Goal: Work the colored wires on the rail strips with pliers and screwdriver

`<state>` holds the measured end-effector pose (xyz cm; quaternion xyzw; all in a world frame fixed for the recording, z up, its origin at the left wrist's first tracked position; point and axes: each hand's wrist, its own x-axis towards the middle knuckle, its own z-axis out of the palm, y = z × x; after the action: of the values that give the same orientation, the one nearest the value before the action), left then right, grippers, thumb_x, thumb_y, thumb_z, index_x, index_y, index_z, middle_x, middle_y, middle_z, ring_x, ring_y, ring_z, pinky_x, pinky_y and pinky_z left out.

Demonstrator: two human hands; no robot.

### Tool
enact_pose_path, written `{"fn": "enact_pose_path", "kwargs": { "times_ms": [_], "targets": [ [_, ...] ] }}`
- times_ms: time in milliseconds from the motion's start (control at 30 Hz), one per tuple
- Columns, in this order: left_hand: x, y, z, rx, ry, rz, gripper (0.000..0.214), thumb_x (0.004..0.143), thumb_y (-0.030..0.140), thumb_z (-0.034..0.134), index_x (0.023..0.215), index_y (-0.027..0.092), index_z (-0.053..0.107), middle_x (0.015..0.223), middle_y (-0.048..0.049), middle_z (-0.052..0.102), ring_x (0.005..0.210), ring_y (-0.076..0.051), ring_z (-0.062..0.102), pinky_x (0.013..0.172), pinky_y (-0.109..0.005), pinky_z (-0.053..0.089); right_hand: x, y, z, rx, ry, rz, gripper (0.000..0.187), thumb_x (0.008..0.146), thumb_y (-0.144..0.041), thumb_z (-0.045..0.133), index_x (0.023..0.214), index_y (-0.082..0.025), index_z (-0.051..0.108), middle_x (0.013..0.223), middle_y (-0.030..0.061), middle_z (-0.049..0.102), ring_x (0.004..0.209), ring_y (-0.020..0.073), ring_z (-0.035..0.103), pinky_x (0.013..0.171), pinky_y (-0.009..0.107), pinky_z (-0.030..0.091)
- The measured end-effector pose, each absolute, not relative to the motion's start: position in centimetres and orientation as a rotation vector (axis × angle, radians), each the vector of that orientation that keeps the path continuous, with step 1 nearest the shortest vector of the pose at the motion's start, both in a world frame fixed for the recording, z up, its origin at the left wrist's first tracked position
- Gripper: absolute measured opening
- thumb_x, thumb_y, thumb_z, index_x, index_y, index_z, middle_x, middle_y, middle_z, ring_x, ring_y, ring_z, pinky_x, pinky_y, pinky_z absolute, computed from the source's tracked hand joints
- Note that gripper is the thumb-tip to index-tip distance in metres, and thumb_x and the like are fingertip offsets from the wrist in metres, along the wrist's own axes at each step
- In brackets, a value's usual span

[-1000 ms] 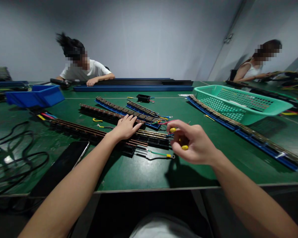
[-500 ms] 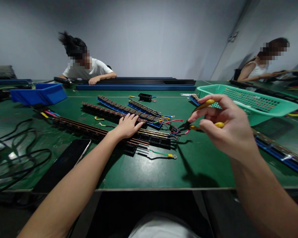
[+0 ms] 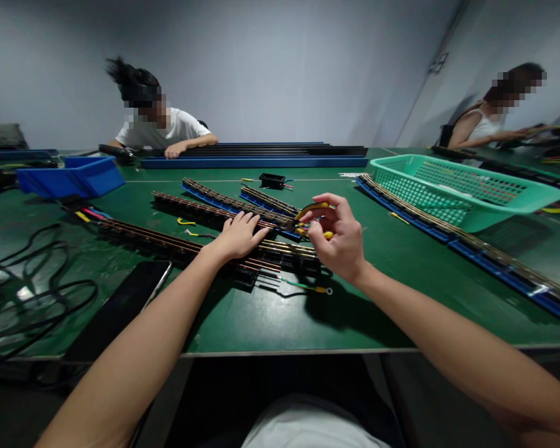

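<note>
My left hand (image 3: 240, 238) lies flat with fingers spread on black conductor-rail pieces (image 3: 193, 208) with copper-coloured strips. My right hand (image 3: 345, 242) grips pliers with yellow handles (image 3: 313, 210). Their dark jaws are over the rails' right part, just right of my left fingers; whether they touch a wire or strip I cannot tell. The coloured wires at the rail ends are mostly hidden behind my right hand. A green wire with a yellow-sleeved ring terminal (image 3: 308, 287) lies nearer me. Another long rail (image 3: 140, 233) passes under my left wrist.
A green basket (image 3: 480, 214) stands at right beside a long curved blue-backed rail (image 3: 466, 239). At left are a blue bin (image 3: 74, 177), a phone (image 3: 121, 305) and tangled black cables (image 3: 42, 298). A small black box (image 3: 272, 181) lies behind the rails. Two people sit across the table.
My right hand has moved left with the pliers, from beside the wire ends to above the rails near my left hand. My left hand has stayed in place.
</note>
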<state>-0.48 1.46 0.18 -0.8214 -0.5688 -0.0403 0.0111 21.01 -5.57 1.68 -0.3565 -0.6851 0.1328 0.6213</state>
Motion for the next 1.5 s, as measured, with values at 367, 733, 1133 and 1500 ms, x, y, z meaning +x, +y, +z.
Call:
{"fn": "enact_pose_path", "kwargs": {
  "times_ms": [367, 733, 1133, 1500],
  "targets": [
    [-0.4, 1.5, 0.3, -2.578, -1.756, -0.137, 0.066, 0.102, 0.055, 0.027, 0.152, 0.012, 0.038, 0.158, -0.0158, 0.038, 0.149, -0.034, 0.027, 0.117, -0.052, 0.025, 21.1, -6.7, 1.3, -0.786, -1.7, 0.179, 0.038, 0.081, -0.013, 0.054, 0.117, -0.022, 0.048, 0.087, -0.0002, 0.07, 0.065, 0.0108, 0.067, 0.055, 0.021, 0.051],
    [-0.7, 1.5, 0.3, -2.578, -1.729, -0.19, 0.058, 0.103, 0.051, 0.027, 0.147, 0.017, 0.045, 0.155, -0.0133, 0.044, 0.145, -0.032, 0.035, 0.116, -0.053, 0.026, 21.1, -7.1, 1.6, -0.843, -1.569, 0.176, 0.041, 0.082, -0.014, 0.058, 0.121, -0.023, 0.047, 0.089, -0.0012, 0.068, 0.05, 0.0065, 0.052, 0.045, 0.02, 0.042],
    [-1.0, 1.8, 0.3, -2.564, -1.673, -0.308, 0.039, 0.103, 0.037, 0.039, 0.133, 0.024, 0.059, 0.143, -0.0091, 0.058, 0.138, -0.03, 0.046, 0.113, -0.054, 0.03, 22.0, -6.1, 1.0, -0.55, -2.109, -0.182, 0.03, 0.087, -0.006, 0.05, 0.113, -0.019, 0.057, 0.089, 0.0045, 0.071, 0.073, 0.0134, 0.065, 0.068, 0.025, 0.052],
    [-0.6, 1.4, 1.1, -2.535, -1.636, -0.488, 0.035, 0.097, 0.023, 0.042, 0.124, 0.021, 0.064, 0.129, -0.0091, 0.068, 0.121, -0.025, 0.059, 0.106, -0.044, 0.038, 21.3, -7.4, 0.9, -0.699, -1.887, -0.062, 0.042, 0.086, -0.01, 0.052, 0.125, -0.024, 0.05, 0.097, 0.0032, 0.073, 0.057, 0.0103, 0.061, 0.056, 0.024, 0.051]
  ]
}}
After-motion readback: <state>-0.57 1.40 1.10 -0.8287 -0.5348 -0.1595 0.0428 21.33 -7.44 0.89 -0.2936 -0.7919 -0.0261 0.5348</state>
